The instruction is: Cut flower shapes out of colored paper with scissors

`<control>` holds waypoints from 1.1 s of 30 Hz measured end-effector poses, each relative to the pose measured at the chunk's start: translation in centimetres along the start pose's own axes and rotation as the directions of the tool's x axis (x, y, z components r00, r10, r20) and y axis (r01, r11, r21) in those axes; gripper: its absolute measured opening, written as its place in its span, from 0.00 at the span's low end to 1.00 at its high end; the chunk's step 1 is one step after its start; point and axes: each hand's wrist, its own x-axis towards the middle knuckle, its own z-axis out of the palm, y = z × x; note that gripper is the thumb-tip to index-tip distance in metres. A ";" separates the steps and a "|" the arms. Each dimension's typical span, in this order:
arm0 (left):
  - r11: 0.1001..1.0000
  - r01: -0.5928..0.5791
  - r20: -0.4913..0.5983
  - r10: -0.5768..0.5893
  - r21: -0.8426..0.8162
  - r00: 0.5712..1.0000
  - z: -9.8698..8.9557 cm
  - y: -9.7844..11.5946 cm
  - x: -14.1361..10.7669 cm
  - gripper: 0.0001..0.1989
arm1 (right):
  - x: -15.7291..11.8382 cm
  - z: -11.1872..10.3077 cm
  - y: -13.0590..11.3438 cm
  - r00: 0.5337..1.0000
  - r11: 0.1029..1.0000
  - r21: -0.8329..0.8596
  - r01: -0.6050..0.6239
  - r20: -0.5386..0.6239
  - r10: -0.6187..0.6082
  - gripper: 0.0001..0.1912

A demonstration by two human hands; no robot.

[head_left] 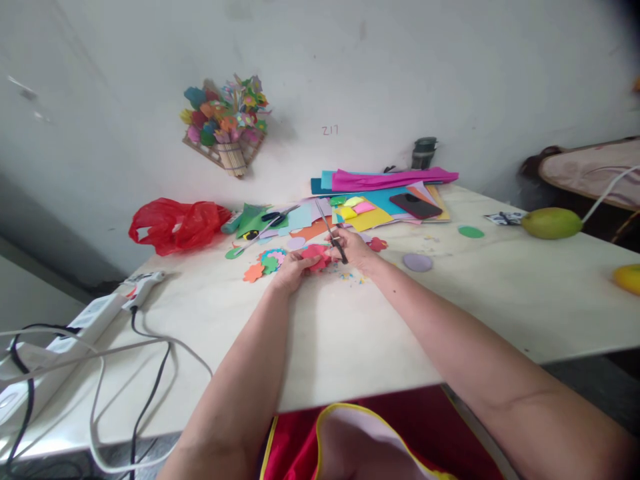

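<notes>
My left hand [292, 268] pinches a red paper flower cutout [315, 257] just above the table. In my right hand [353, 248] is a pair of scissors [328, 228], its blades pointing up and away from me; fingers of that hand also come close to the red flower's right edge. Whether they touch it I cannot tell. Left of my hands lie an orange flower cutout [253, 272] and a green one [269, 265], with more coloured cutouts behind. Small paper scraps [351, 277] are scattered below my right hand. A red piece [379, 244] lies to its right.
Behind my hands are coloured sheets [380, 218], a dark phone [416, 206] and a second pair of scissors [267, 227]. A red plastic bag [175, 223] sits back left. Power strips [75, 340] with cables occupy the left. A green mango [551, 223] lies right.
</notes>
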 end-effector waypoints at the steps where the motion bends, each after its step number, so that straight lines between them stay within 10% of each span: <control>1: 1.000 -0.008 -0.014 0.008 -0.011 1.000 0.0 0.0 0.0 0.17 | -0.1 0.0 -0.1 1.000 1.000 0.013 -0.009 -0.006 0.009 0.17; 20: 0.990 -0.087 -0.124 0.073 -0.113 0.990 -0.6 0.1 0.1 0.17 | -0.6 0.2 -0.5 0.997 0.997 -0.011 -0.081 -0.002 0.081 0.18; 33: 0.987 -0.093 -0.128 0.077 -0.129 0.989 -1.3 -0.2 0.7 0.17 | -0.3 -2.9 -0.1 0.935 0.983 -0.129 -0.132 0.313 0.166 0.16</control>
